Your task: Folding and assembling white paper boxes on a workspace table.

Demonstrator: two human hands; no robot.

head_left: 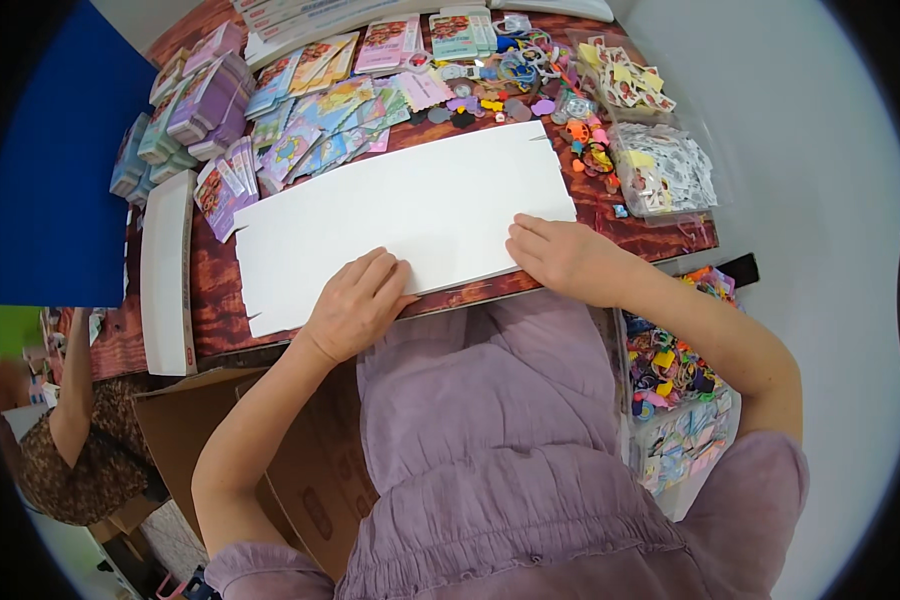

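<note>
Left hand (355,303) fingers curled on white card sheet (400,215) edge, right hand (560,255) flat, fingers spread.

The white card sheet (400,215) hides the table beneath it, and the small trinkets (510,95) are too tiny to identify.

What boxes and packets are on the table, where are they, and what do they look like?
White flat box: table's near edge, under both hands, long, plain white.
Pastel packs: far left, stacked, purple and teal.
Picture cards: behind the white box, fanned, colourful.
Clear tubs: far right, square, holding white and yellow stickers.
Brown carton: below the table, left of the lap.
</note>
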